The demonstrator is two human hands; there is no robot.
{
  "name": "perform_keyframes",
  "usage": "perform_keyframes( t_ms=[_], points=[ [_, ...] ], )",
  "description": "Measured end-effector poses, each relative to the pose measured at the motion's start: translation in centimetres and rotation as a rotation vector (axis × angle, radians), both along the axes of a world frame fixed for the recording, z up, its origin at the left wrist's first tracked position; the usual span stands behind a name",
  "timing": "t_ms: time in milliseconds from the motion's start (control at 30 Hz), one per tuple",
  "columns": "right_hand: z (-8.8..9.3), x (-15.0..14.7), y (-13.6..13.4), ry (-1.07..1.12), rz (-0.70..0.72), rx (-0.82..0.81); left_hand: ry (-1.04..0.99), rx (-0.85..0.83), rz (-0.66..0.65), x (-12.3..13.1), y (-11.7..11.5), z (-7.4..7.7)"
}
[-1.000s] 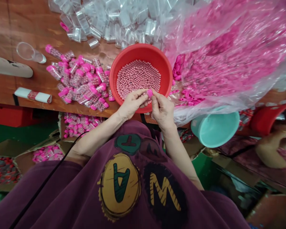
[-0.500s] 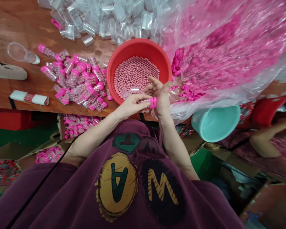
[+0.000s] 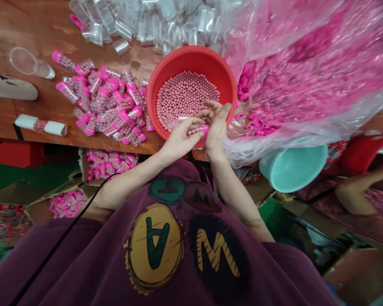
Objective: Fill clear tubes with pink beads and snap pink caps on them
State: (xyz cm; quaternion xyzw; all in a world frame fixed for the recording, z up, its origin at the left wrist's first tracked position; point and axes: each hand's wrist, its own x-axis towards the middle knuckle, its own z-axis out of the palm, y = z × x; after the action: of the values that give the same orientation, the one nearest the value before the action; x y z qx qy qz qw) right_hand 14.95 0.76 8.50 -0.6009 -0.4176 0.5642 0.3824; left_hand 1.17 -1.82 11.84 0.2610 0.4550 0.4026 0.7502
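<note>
My left hand is closed around a small clear tube filled with pink beads. A bright pink cap sits on the tube's right end. The palm of my right hand is against that cap, its fingers apart and reaching over the near right rim of a red bowl. Pink beads cover the bowl's bottom. Near its front wall a clear tube lies on the beads, partly hidden by my left hand.
Left of the bowl lie many capped bead tubes. Empty clear tubes are heaped behind it. A plastic bag of pink parts spreads to the right. A teal bucket hangs by the table edge; another person's arm is beyond.
My right palm has pressed in against the capped end of the tube; the gap in the pink cap no longer shows. Both hands have risen slightly in view, and the camera has shifted a little.
</note>
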Motion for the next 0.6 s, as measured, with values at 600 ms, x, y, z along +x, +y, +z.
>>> perform_keyframes(
  t_ms=[600],
  points=[
    [-1.8,-1.1,-2.7,-0.811,0.487,0.327,0.165,-0.087,0.208,0.0,0.1,-5.5]
  ],
)
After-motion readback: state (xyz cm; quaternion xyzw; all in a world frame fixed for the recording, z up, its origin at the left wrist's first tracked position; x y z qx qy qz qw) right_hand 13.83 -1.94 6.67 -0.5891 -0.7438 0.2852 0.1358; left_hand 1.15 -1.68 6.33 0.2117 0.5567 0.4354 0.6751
